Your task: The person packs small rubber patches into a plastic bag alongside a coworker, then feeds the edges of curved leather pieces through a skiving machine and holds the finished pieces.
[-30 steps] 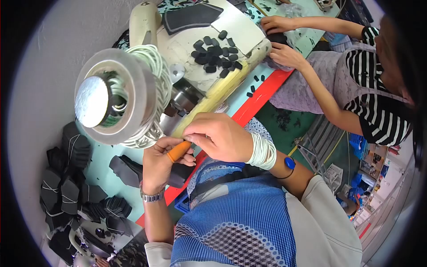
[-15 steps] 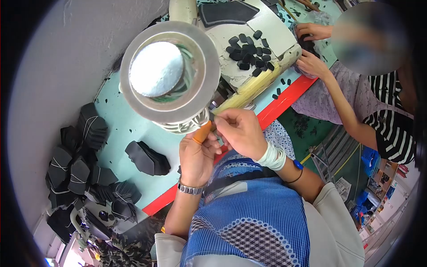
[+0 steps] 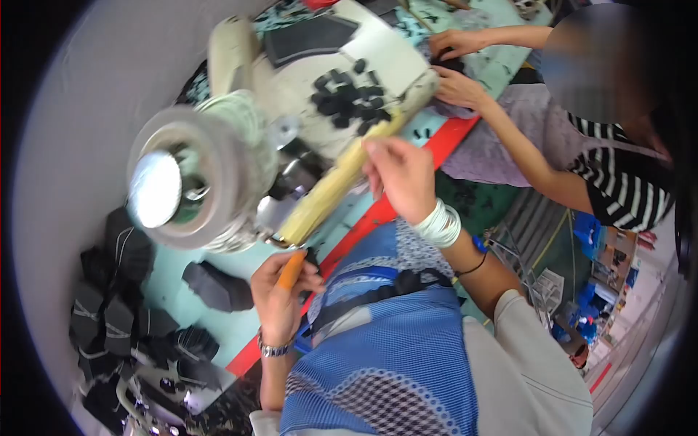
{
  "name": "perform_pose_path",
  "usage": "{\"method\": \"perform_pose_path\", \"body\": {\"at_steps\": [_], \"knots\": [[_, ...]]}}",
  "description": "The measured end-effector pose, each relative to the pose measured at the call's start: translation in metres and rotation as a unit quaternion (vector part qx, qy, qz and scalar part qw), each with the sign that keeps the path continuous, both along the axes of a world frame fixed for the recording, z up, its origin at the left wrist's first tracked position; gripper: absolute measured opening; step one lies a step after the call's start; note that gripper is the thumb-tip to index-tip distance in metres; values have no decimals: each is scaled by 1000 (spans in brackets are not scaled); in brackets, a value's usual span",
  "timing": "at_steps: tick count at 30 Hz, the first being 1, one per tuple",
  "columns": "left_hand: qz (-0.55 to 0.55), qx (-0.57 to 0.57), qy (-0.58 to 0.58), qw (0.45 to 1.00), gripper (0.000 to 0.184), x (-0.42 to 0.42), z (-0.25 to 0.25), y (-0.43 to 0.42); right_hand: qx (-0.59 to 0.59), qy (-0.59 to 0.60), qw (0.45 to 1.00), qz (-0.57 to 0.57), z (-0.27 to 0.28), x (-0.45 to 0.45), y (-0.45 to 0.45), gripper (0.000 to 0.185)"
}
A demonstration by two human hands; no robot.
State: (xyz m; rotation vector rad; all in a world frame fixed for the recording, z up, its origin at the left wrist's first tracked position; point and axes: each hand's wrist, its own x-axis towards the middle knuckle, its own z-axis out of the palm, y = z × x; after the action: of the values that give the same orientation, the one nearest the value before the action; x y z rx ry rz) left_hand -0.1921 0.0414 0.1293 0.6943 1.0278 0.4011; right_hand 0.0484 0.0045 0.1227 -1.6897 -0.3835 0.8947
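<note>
Hovering by yellow padding (image 3: 320, 200), right hand (image 3: 402, 176) blurred, left hand (image 3: 280, 288) half-curled, each grip's closure, contents unclear.

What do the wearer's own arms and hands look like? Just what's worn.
Left hand: orange, tube-shaped finger cover; silver-coloured metal link watch band at the wrist. Right hand: no cover visible; bundle of thin whitish bands round the wrist, then thin black band with blue piece. Short, pale beige-grey fabric sleeves.
</note>
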Motion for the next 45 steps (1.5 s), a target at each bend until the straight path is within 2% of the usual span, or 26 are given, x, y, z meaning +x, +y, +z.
{"method": "perform_pose_path", "body": {"at_steps": [1, 3, 6, 8, 10, 11, 13, 14, 17, 18, 21, 25, 28, 31, 33, 35, 37, 38, 41, 42, 44, 45], "knots": [[-16, -7, -20, 1000, 21, -4, -3, -2, -1, -35, 999, 0, -15, 2, -24, 23], [-94, 12, 15, 995, 19, 3, -6, -8, -83, -60, 994, -27, -46, 18, -67, 20], [-244, 96, 50, 964, 20, 50, -8, -18, -115, -109, 983, -89, -95, 51, -115, 20], [-346, 322, 39, 880, 26, 101, -33, -27, -112, -154, 976, -102, -117, 78, -120, 24], [-355, 496, 71, 789, 29, 157, -75, -48, -126, -366, 921, -38, -139, 106, -110, 28], [-357, 517, 113, 770, 30, 181, -96, -54, -134, -466, 875, -6, -146, 118, -106, 30], [-323, 553, 191, 744, 31, 220, -133, -60, -170, -501, 848, 23, -149, 130, -90, 34], [-286, 535, 224, 763, 36, 233, -139, -58, -155, -522, 838, 24, -154, 134, -86, 35], [-253, 526, 228, 779, 42, 245, -141, -54, -158, -479, 861, 63, -150, 135, -75, 34], [-240, 537, 223, 778, 42, 245, -152, -51, -194, -412, 886, 86, -138, 134, -68, 37], [-236, 538, 182, 789, 37, 246, -156, -44, -184, -346, 917, 79, -131, 132, -59, 32], [-302, 409, 171, 844, 30, 251, -154, -34, -166, -331, 915, 158, -131, 144, -52, 22], [-280, 434, 174, 839, 24, 254, -152, -34, -150, -341, 911, 179, -150, 152, -49, 16], [-292, 481, 207, 800, 19, 257, -160, -37, -159, -374, 893, 195, -154, 149, -53, 11], [-257, 532, 199, 782, 13, 254, -160, -45, -122, -390, 901, 146, -148, 135, -65, 9], [-274, 534, 224, 768, 13, 253, -158, -49, -104, -264, 957, 64, -134, 116, -77, 13], [-292, 550, 219, 751, 13, 253, -155, -47, -71, -211, 975, 1, -142, 106, -92, 15], [-302, 559, 214, 742, 13, 251, -153, -47, -108, -124, 986, 11, -138, 103, -99, 13], [-208, 545, 173, 793, 11, 243, -137, -50, -8, 9, 998, -62, -125, 81, -101, 9], [-236, 433, 185, 850, 8, 233, -109, -46, 10, 29, 997, -75, -106, 72, -101, 8], [-213, 205, 46, 954, 8, 200, -100, -43, 35, 4, 999, -24, -81, 49, -108, 8], [-131, 42, -43, 990, 14, 185, -67, -41, 48, -9, 999, 3, -68, 39, -109, 8]]}}
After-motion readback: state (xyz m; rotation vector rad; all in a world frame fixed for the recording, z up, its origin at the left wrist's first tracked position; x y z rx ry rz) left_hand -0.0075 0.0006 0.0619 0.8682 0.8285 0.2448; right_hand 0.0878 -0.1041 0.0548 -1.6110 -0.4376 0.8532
